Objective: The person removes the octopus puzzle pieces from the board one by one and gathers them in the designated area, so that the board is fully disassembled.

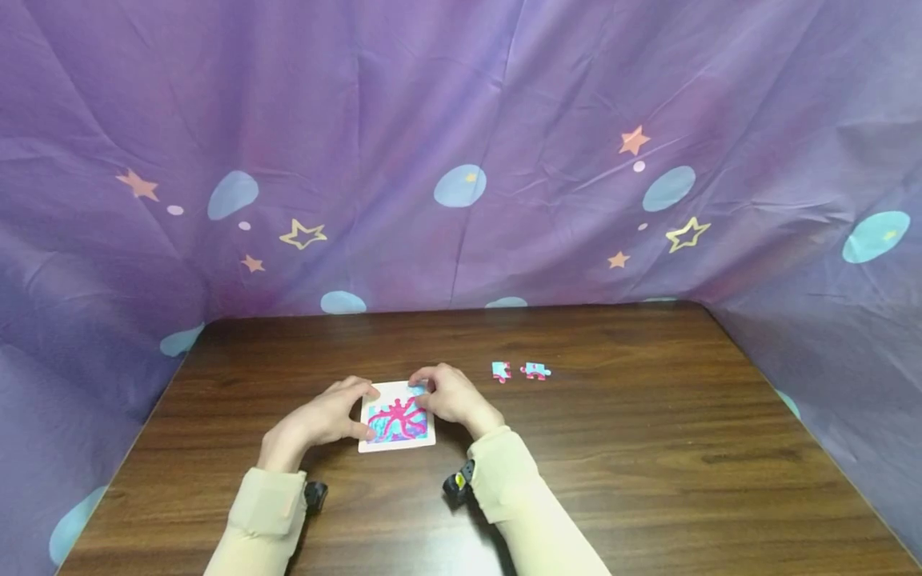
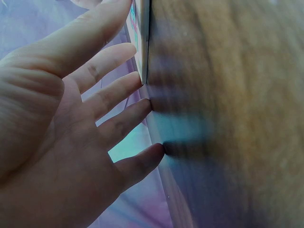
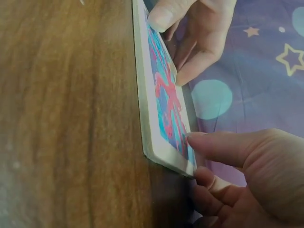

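A small jigsaw puzzle lies flat on the table in a white-bordered tray. Its picture is a pink, many-armed figure on blue, and a white area shows along the upper left. My left hand spans the tray's left side, thumb at the lower left corner and index finger near the upper left; in the left wrist view its fingers are spread, some touching the table. At the upper right corner my right hand grips the puzzle, its thumb on the picture and its other fingers curled at the edge.
Two loose puzzle pieces, one beside the other, lie beyond the right hand on the brown wooden table. A purple cloth with stars and ovals hangs around the table's back and sides.
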The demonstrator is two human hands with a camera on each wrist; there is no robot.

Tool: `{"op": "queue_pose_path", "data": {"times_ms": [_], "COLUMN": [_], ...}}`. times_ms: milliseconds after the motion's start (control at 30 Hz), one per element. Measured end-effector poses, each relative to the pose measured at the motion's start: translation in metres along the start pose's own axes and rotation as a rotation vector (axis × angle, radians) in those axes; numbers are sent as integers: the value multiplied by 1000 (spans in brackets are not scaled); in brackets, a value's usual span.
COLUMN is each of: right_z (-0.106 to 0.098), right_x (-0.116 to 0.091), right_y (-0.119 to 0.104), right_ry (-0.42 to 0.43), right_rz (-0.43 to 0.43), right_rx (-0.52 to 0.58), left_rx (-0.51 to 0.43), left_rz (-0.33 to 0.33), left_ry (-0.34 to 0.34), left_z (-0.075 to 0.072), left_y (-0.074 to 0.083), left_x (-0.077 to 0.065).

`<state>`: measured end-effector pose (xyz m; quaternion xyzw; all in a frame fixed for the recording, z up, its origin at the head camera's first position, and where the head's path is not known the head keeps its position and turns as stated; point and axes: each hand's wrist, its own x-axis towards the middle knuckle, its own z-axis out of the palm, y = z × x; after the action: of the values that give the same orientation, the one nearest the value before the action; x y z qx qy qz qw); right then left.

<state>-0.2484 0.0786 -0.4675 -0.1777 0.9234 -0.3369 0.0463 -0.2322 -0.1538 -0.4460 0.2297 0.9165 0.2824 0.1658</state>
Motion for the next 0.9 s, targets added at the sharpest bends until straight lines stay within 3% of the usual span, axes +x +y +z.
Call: {"op": "queue_pose_path", "data": {"times_ms": [567, 900], "right_z": [-17, -19], "right_x": [16, 20], "right_y": [-6, -8], "right_ry": [-296, -338], "right_rz": [-35, -51], "right_rx": [-164, -179], "left_rx": [37, 46], "left_rz": [-7, -13], "left_ry": [-13, -15], "left_z": [-1, -2], "left_y": [3, 3], "left_x": [1, 1]}}
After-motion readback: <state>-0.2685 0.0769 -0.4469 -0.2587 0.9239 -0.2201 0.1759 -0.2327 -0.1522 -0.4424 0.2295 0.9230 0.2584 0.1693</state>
